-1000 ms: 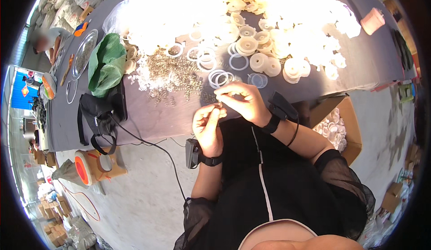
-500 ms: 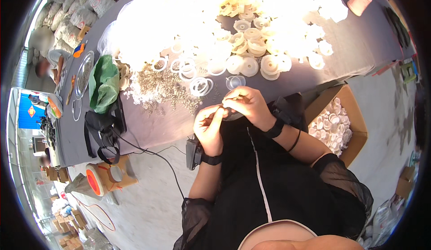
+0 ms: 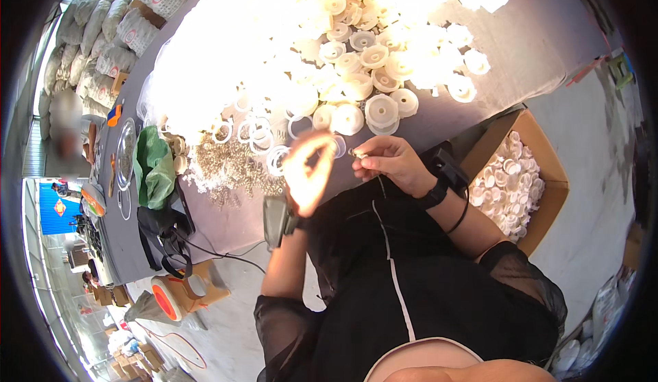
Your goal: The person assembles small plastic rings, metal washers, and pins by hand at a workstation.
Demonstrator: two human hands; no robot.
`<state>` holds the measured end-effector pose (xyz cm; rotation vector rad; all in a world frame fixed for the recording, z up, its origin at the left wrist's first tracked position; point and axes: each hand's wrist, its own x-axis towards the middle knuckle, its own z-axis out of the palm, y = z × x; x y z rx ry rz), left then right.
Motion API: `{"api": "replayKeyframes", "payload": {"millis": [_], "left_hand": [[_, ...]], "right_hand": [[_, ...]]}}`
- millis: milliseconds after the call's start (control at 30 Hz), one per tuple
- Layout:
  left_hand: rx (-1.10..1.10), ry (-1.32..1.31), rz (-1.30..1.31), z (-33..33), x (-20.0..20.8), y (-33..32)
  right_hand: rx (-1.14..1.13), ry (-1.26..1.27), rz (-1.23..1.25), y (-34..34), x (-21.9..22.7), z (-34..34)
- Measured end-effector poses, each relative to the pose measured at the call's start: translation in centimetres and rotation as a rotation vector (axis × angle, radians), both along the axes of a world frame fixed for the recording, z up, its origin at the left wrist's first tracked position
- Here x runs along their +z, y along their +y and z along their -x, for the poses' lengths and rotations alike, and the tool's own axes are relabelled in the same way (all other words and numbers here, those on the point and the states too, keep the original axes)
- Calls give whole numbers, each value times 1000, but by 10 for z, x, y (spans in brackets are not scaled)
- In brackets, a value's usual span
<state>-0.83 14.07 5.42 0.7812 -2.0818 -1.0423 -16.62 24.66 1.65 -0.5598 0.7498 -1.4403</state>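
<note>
"Grey worktable [image 3: 524,73] is stretching across twelve o'clock, and strong sunlight is washing out much of its far part."

"Beyond its left edge, stacked sacks [image 3: 110,22] are leaning together at ten o'clock. What is filling the tabletop?"

"Cream, cup-shaped plastic discs [image 3: 375,56] are piling up between twelve and one o'clock, overlapping and tilting every way. At three, beside the table, an open cardboard box [image 3: 548,173] is holding many small white plastic parts [image 3: 507,190]."

"And on the opposite side?"

"One black bag [image 3: 161,234] is resting between eight and nine o'clock, while a crumpled green plastic sheet [image 3: 152,166] is lying at nine."

"How are the hands doing?"

"They're standing apart near the clock's centre. On the left, the left hand [image 3: 305,176] is blurring, its fingers curving; I cannot tell whether it is holding anything. Toward two o'clock, the right hand [image 3: 397,168] is pinching something between thumb and forefinger."

"What is lying near the left one?"

"White plastic rings [image 3: 260,135] are clustering toward its ten o'clock. Farther left, tiny metallic parts [image 3: 223,166] are spreading in a loose pile."

"And that pinched thing?"

"Just one small piece [image 3: 356,153], poking out from the right fingertips toward nine o'clock; its exact kind is escaping me."
</note>
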Motion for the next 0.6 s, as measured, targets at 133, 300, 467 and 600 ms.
{"api": "replayKeyframes", "payload": {"millis": [133,300,467,600], "left_hand": [[204,-155,425,22,-7,-61],[140,-281,423,19,-6,-81],[127,344,-297,3,-7,-48],[242,57,296,-12,-7,-15]], "right_hand": [[-26,33,19,-4,6,-9],[-79,24,69,-9,4,-5],[-194,143,183,-22,8,-10],[-200,44,275,-32,11,-25]]}}
